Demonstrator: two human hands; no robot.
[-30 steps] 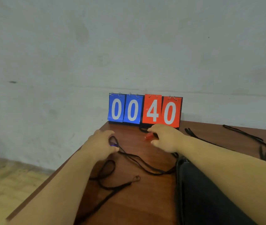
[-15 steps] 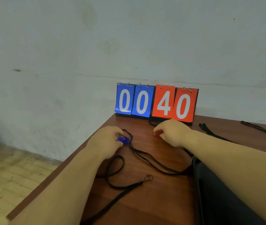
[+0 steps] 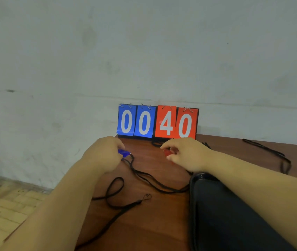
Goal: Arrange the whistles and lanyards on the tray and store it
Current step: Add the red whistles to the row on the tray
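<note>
My left hand (image 3: pixel 102 156) grips a blue whistle (image 3: pixel 123 153) just above the brown table (image 3: pixel 155 223). A black lanyard (image 3: pixel 144 176) runs from the blue whistle across the table toward the dark tray (image 3: pixel 221 214) at the lower right. My right hand (image 3: pixel 185 154) pinches a red whistle (image 3: pixel 167 152) in front of the scoreboard; its cord is mostly hidden under the hand. A second loose black lanyard (image 3: pixel 118 200) loops near the table's left edge.
A flip scoreboard (image 3: pixel 157 122) reading 00 and 40 stands against the white wall at the back of the table. Another black lanyard (image 3: pixel 270 153) lies at the far right. The table's left edge drops to a tiled floor (image 3: pixel 4 207).
Both hands have closed on the whistles and lifted slightly; the blue whistle now shows past my left fingers and the red one between my right fingers. The camera has shifted a little.
</note>
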